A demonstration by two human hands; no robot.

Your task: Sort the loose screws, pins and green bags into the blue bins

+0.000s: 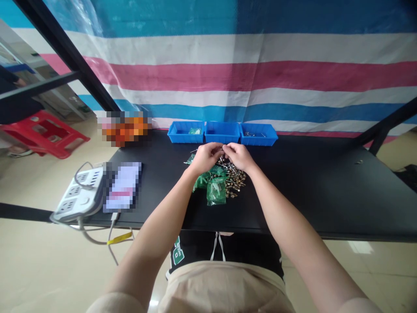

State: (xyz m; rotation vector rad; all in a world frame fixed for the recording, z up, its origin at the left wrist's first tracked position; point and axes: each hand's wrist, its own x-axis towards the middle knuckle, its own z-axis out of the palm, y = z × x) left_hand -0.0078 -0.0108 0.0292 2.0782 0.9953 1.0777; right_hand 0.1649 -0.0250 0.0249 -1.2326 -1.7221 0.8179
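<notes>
My left hand (207,156) and my right hand (238,155) meet over the black table (309,182), fingertips close together and closed. Whatever is between them is too small to make out. Beneath and beside them lies a pile of small metal parts (235,178), some with thin pins. Green plastic packets (216,191) lie left of the pile, under my left wrist. Just behind my hands, three blue bins stand in a row: the left bin (185,138) holds a green packet, the middle bin (222,135) shows nothing inside, and the right bin (259,140) holds a few thin metal pieces.
A white power strip (80,191) with cables and a blurred phone (123,187) lie at the table's left. A blurred orange object (127,129) is at the back left corner. Beyond are a red stool (45,132) and part of a person (16,98). A striped sheet (195,78) hangs behind.
</notes>
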